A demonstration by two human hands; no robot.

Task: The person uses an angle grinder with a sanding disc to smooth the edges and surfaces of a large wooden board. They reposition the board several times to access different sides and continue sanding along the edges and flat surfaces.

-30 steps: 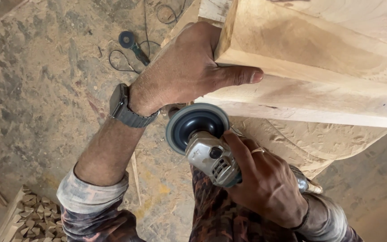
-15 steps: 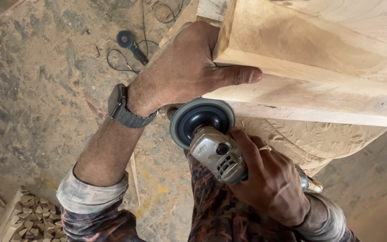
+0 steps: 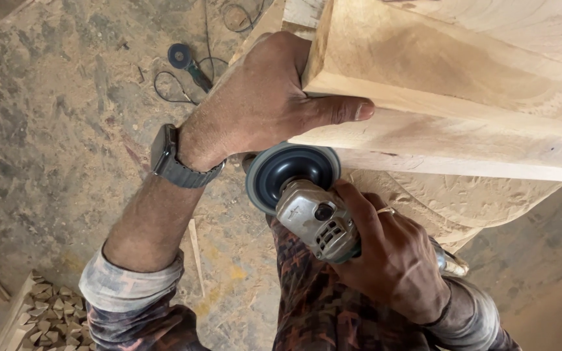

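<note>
Gripping an angle grinder (image 3: 313,218) under a pale timber block (image 3: 450,97) while the other hand steadies the wood.

Left hand (image 3: 261,107), upper centre of the frame, is clamped over the near end of the timber block, fingers wrapped around the far face and thumb pressed flat along the front edge; this hold appears intended to keep the block from shifting. Right hand (image 3: 391,260), lower right, is closed around the grinder body, fingers curled tight about the housing, with a ring on one finger. The dark disc (image 3: 291,175) sits just beneath the block's lower edge, at centre frame, facing the camera. A dark wristwatch (image 3: 170,159) sits on the left wrist. A second grinder (image 3: 187,62) with its cable lies on the dusty floor (image 3: 47,130), upper left. Small wood offcuts (image 3: 43,312) are stacked at lower left.
</note>
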